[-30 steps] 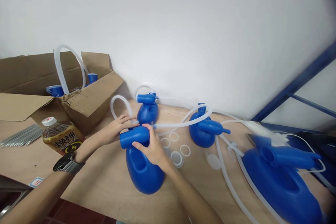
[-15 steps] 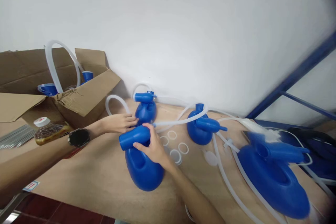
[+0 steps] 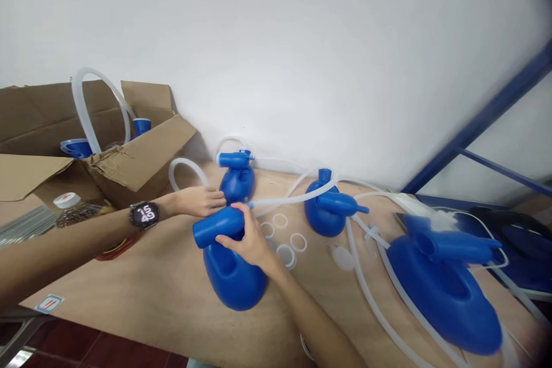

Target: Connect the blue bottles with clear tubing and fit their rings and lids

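My right hand (image 3: 248,241) wraps round the cylindrical blue mouthpiece (image 3: 213,227) on top of the nearest blue plastic urinal bottle (image 3: 237,282). That bottle stands upright on the table, with a clear hose (image 3: 293,200) running right from behind the mouthpiece. My left hand (image 3: 200,201), below a wrist watch, is just beyond the mouthpiece, its fingers bent together. Whatever those fingers hold is hidden. Close to its fingertips stands a second urinal bottle (image 3: 236,184), and a looped white hose (image 3: 187,162) passes behind the hand.
An open cardboard box (image 3: 142,155) with blue parts and hose stands left, beside a capped bottle (image 3: 66,201) and metal rods (image 3: 26,224). White rings (image 3: 298,242) lie right of my hands. More urinal bottles (image 3: 325,213) and hoses (image 3: 366,287) occupy the right side.
The view has shifted slightly. My left wrist has turned so the watch face shows, and the left fingers are drawn closer together. My right hand keeps its hold on the mouthpiece.
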A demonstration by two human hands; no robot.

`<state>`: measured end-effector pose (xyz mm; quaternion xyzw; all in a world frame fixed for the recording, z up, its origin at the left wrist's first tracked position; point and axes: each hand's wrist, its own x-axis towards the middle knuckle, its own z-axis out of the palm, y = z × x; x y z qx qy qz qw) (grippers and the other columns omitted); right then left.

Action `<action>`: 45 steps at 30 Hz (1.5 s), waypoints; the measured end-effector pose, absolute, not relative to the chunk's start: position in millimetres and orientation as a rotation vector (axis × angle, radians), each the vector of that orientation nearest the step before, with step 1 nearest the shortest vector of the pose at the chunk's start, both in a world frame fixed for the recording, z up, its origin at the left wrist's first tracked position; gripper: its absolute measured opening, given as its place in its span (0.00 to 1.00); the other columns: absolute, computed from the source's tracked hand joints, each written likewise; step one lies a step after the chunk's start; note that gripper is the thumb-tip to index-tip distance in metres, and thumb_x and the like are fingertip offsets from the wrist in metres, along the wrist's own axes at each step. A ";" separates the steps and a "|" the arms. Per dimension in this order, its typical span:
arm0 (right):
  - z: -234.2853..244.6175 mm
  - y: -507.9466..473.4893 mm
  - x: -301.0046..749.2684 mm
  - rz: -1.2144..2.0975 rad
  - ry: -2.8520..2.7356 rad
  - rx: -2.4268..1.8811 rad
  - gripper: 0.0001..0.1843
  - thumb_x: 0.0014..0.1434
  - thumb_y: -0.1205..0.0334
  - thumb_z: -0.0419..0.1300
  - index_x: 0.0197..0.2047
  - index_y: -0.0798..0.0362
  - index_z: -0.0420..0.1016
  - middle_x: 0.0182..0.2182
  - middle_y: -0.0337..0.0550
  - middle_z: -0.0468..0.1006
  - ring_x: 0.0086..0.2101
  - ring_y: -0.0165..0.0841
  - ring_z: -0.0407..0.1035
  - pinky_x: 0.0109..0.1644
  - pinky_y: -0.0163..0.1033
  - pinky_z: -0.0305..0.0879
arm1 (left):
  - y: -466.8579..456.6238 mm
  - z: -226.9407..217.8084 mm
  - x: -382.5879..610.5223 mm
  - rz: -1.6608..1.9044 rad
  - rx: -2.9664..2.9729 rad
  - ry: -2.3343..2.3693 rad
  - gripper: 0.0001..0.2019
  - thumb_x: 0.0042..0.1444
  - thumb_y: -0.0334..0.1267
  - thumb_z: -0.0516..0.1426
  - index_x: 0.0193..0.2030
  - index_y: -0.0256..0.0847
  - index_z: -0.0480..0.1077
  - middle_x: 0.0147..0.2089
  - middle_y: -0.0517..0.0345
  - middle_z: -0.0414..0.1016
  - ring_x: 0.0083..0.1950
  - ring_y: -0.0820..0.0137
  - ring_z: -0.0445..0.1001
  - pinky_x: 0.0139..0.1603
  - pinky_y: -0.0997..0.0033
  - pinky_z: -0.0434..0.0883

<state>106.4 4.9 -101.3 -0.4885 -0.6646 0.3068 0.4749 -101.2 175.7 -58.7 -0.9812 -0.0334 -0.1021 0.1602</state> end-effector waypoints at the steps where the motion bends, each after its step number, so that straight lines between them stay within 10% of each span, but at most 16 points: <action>1: -100.5 4.7 106.7 0.756 -1.629 -1.199 0.43 0.55 0.47 0.75 0.68 0.44 0.62 0.64 0.51 0.72 0.62 0.48 0.69 0.66 0.54 0.66 | 173.6 -60.5 -103.2 -0.319 -2.816 -0.131 0.11 0.70 0.35 0.53 0.46 0.45 0.78 0.44 0.50 0.81 0.45 0.64 0.78 0.48 0.65 0.76; 6: -96.4 4.4 108.0 0.824 -1.647 -1.197 0.64 0.34 0.48 0.84 0.70 0.42 0.58 0.65 0.51 0.69 0.63 0.52 0.67 0.68 0.58 0.64 | 166.0 -66.1 -118.4 -0.479 -2.860 -0.373 0.21 0.72 0.48 0.52 0.63 0.38 0.72 0.59 0.39 0.78 0.59 0.54 0.76 0.58 0.55 0.73; 10: -101.1 7.4 109.1 0.906 -1.653 -1.130 0.59 0.42 0.54 0.81 0.71 0.42 0.55 0.66 0.51 0.67 0.63 0.50 0.67 0.68 0.56 0.64 | 162.9 -68.0 -123.4 -0.487 -2.891 -0.525 0.21 0.73 0.51 0.50 0.58 0.40 0.76 0.57 0.42 0.80 0.63 0.49 0.73 0.70 0.38 0.59; 25: -98.5 0.1 110.2 0.847 -1.728 -1.118 0.49 0.48 0.67 0.69 0.71 0.44 0.56 0.61 0.48 0.72 0.57 0.46 0.72 0.64 0.52 0.67 | 191.2 -60.5 -123.2 -0.433 -3.080 -0.906 0.30 0.74 0.56 0.42 0.30 0.42 0.74 0.28 0.53 0.75 0.31 0.64 0.73 0.42 0.63 0.73; 30: -96.9 -0.8 112.1 0.872 -1.756 -1.104 0.50 0.47 0.67 0.70 0.71 0.44 0.56 0.61 0.48 0.72 0.56 0.46 0.73 0.63 0.51 0.67 | 195.7 -63.5 -143.3 -0.780 -2.795 -1.255 0.24 0.69 0.55 0.49 0.56 0.39 0.72 0.56 0.38 0.77 0.61 0.47 0.72 0.64 0.44 0.67; 33: -95.5 -0.6 112.1 0.891 -1.751 -1.101 0.50 0.48 0.67 0.70 0.71 0.44 0.55 0.60 0.48 0.73 0.55 0.46 0.74 0.62 0.51 0.68 | 181.9 -65.9 -150.0 -0.942 -2.589 -1.533 0.27 0.68 0.53 0.50 0.65 0.35 0.62 0.57 0.31 0.74 0.60 0.41 0.72 0.57 0.39 0.70; 41: -90.9 2.3 120.2 0.918 -1.797 -1.114 0.51 0.48 0.67 0.71 0.71 0.44 0.55 0.58 0.47 0.73 0.53 0.45 0.74 0.61 0.50 0.69 | 142.4 -63.7 -127.4 -0.880 -3.020 -1.552 0.25 0.63 0.63 0.54 0.50 0.42 0.70 0.49 0.48 0.80 0.47 0.57 0.80 0.42 0.62 0.77; 45: -92.8 9.7 128.0 0.963 -1.835 -1.054 0.51 0.48 0.66 0.72 0.71 0.44 0.54 0.59 0.48 0.72 0.54 0.45 0.73 0.61 0.50 0.68 | 126.3 -53.9 -121.8 -0.703 -3.251 -1.479 0.27 0.69 0.60 0.48 0.29 0.41 0.69 0.28 0.57 0.73 0.30 0.66 0.71 0.31 0.68 0.68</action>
